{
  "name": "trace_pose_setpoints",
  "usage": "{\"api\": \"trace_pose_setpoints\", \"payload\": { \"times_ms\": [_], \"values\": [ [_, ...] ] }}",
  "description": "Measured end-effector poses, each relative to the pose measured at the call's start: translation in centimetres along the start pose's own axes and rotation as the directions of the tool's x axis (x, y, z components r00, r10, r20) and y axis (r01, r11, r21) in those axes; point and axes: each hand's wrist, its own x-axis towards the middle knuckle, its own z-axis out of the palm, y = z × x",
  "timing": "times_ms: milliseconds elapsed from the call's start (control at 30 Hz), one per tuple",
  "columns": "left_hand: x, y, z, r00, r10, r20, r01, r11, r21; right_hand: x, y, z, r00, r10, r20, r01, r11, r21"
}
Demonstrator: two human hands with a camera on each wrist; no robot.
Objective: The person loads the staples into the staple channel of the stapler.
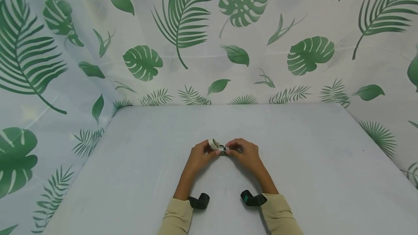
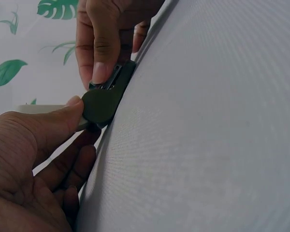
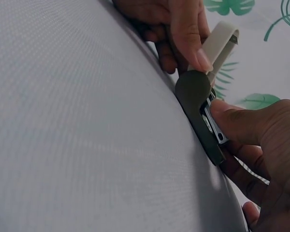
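Note:
A small stapler is held low over the white table, between both hands. It has a dark green base with a round hinge end, a cream top cover swung up and back, and a metal staple rail exposed. My left hand grips the hinge end and cover, its thumb against the round part. With thumb and fingers, my right hand pinches the other end at the metal rail. Whether a strip of staples lies under the right thumb is hidden.
The white-covered table stretches out around both hands. Behind it and to the sides hangs a white cloth with green leaf prints. Black wrist cameras sit at both cuffs.

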Motion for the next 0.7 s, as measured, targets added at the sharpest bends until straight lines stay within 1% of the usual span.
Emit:
{"api": "trace_pose_setpoints", "payload": {
  "times_ms": [267, 600, 700],
  "values": [
    [0.12, -0.08, 0.02, 1.000, -0.008, 0.000, 0.008, 1.000, 0.010, 0.14, -0.07, 0.13, 1.000, 0.019, 0.007, -0.019, 1.000, 0.002],
    [0.09, -0.16, 0.08, 1.000, 0.006, 0.003, -0.006, 1.000, -0.005, 0.12, -0.07, 0.16, 0.998, 0.047, 0.029, -0.047, 0.999, 0.009],
    [0.05, -0.13, 0.10, 1.000, 0.010, 0.003, -0.010, 1.000, -0.008, 0.08, -0.12, 0.12, 0.999, 0.045, 0.028, -0.045, 0.999, 0.010]
  ]
}}
